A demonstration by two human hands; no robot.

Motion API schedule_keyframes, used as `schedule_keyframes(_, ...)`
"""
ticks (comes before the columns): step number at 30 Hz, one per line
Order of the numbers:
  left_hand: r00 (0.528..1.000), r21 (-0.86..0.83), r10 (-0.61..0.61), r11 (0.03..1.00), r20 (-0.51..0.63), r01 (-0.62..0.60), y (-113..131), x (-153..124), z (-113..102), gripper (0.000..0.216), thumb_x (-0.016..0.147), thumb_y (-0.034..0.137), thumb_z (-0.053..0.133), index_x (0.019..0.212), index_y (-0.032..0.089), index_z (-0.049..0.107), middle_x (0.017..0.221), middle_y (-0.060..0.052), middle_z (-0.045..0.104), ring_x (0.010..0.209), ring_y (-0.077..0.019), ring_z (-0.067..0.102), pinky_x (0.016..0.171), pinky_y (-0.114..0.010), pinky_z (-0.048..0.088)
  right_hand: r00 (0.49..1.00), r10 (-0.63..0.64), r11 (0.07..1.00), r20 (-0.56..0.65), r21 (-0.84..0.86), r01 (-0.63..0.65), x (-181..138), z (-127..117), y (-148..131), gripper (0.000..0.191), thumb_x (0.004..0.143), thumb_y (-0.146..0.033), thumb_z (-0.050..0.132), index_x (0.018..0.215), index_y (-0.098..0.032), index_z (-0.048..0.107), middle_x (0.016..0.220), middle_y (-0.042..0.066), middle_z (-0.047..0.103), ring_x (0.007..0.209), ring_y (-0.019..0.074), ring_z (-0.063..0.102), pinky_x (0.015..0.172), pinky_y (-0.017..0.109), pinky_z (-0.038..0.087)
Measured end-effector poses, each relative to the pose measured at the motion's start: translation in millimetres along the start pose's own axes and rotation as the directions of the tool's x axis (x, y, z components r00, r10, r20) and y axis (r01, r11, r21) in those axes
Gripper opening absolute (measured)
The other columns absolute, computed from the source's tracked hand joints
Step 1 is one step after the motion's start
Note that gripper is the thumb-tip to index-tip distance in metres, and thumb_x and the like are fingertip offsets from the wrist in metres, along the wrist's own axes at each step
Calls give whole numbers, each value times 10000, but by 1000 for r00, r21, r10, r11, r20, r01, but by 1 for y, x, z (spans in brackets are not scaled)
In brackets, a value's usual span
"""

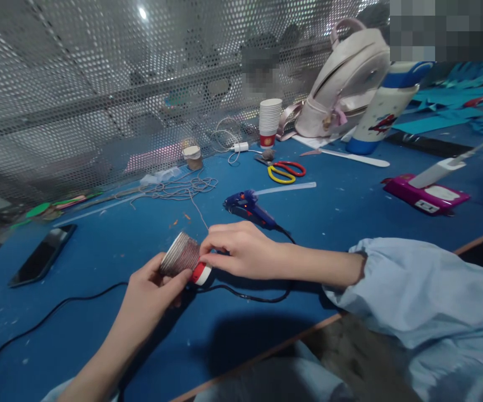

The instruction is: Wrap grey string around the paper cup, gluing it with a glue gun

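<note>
My left hand (155,287) is wrapped round a paper cup (185,254) tilted on its side above the blue table. Thin grey cord covers much of the cup in close turns, while a red and white band shows uncovered at its base. With thumb and fingers pinched together, my right hand (241,251) presses at the edge of the wound part. A cord (197,205) runs from a loose tangle (174,187) on the table to my right fingers, where its end is hidden. Beyond my right hand lies a blue glue gun (249,207) with a clear glue stick in it.
Scissors (285,171), a white knife-like tool (354,158), stacked paper cups (269,123) and a small wrapped cup (193,158) stand or lie behind. A bottle (383,114), backpack (342,84) and purple power strip (425,194) are right, a phone (43,255) left. A black cable (245,296) crosses near my hands.
</note>
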State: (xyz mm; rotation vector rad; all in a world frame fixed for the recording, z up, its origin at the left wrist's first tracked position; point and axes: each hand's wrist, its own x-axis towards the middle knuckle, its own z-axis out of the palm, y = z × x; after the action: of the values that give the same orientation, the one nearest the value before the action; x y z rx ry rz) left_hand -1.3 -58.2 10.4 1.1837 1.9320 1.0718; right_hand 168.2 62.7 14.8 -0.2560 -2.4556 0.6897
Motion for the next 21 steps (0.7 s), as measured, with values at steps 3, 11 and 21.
schedule_keyframes(3,1000,9,-5,1000,5,5,1,-1,1,276,696,405,692,798,158,622,448,75,484,409,-95,456,415,-195,338,1000,17,999,-17,-38,-17,-1,2,-1,120,884,-169,554,838,-143,661,778,25,638,700,111,537,641,218,363)
schedule_keyframes(11,1000,40,14,999,24,-15,1,-2,1,264,713,423,664,751,165,620,442,65,477,417,-99,441,428,-205,330,992,114,991,-45,-71,-117,-2,8,-4,89,824,-161,584,751,-156,633,731,9,633,630,97,508,591,210,325)
schedule_keyframes(21,999,60,33,998,-4,-33,-1,-1,1,195,706,358,658,764,179,605,452,70,503,420,-101,463,424,-194,348,991,102,990,-91,-86,-110,-3,9,-7,92,764,-259,627,774,-168,620,743,8,645,626,108,522,569,216,323)
